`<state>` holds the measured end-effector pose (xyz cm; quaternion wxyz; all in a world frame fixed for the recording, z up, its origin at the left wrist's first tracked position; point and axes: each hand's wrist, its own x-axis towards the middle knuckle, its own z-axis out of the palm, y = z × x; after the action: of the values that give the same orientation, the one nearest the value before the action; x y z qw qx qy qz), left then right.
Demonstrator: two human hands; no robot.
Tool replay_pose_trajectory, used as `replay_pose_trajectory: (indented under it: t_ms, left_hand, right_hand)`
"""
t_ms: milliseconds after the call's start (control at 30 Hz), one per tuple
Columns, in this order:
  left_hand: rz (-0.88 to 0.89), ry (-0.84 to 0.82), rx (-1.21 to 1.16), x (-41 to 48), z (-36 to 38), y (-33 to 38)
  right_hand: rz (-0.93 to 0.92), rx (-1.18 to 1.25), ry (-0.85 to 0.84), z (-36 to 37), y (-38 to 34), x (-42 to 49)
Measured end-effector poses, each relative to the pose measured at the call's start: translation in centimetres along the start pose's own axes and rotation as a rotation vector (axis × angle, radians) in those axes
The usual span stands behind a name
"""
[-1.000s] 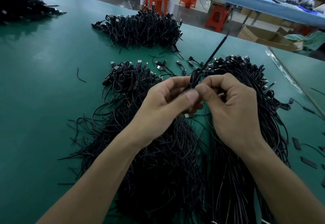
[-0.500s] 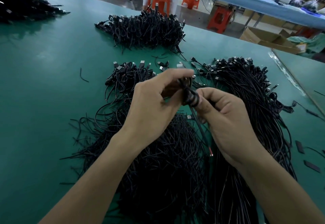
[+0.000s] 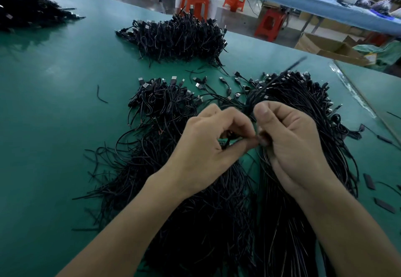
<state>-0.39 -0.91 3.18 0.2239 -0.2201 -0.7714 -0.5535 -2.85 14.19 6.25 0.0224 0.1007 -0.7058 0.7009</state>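
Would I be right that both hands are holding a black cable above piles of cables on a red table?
Not quite: the head view shows a green table, not red. The left hand and right hand do hold the black cable above piles of cables.

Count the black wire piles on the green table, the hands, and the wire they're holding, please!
Wire piles: 4
Hands, left hand and right hand: 2
Held wire: 1
Total: 7
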Motion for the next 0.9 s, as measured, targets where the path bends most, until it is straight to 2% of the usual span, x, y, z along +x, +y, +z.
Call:
replay_pose_trajectory:
  t_ms: [100,200,300,367,500,667,767,833,900]
  left_hand:
    - [-0.115,-0.048,0.065,0.0,0.1,-0.6]
    - [-0.287,-0.029,-0.179,0.4,-0.2,-0.3]
    - [-0.414,-0.047,-0.383,0.8,-0.9,-0.3]
    - [-0.390,-0.043,-0.415,0.8,-1.3,-0.1]
    - [-0.240,-0.002,-0.399,0.8,-1.3,0.5]
    - [-0.252,-0.037,-0.479,0.8,-1.3,0.4]
    - [-0.153,-0.088,-0.342,0.6,-1.0,0.4]
    - [-0.164,-0.143,-0.233,0.4,-0.6,0.0]
    - [-0.182,-0.125,-0.136,0.1,-0.2,-0.3]
  right_hand:
    - [-0.086,0.058,-0.015,0.0,-0.1,-0.2]
    - [-0.134,0.022,-0.128,0.3,-0.1,-0.7]
    - [-0.160,-0.132,-0.203,0.7,0.2,-1.1]
    - [-0.151,-0.218,-0.235,0.9,0.3,-1.2]
    - [-0.047,-0.232,-0.204,0.7,0.5,-0.9]
    - [0.014,-0.182,-0.166,0.0,0.6,-0.2]
    - [0.030,-0.105,-0.105,-0.5,0.7,0.1]
    - [-0.031,-0.076,-0.042,-0.5,0.7,0.2]
    - [-0.109,-0.075,0.001,-0.1,0.5,0.0]
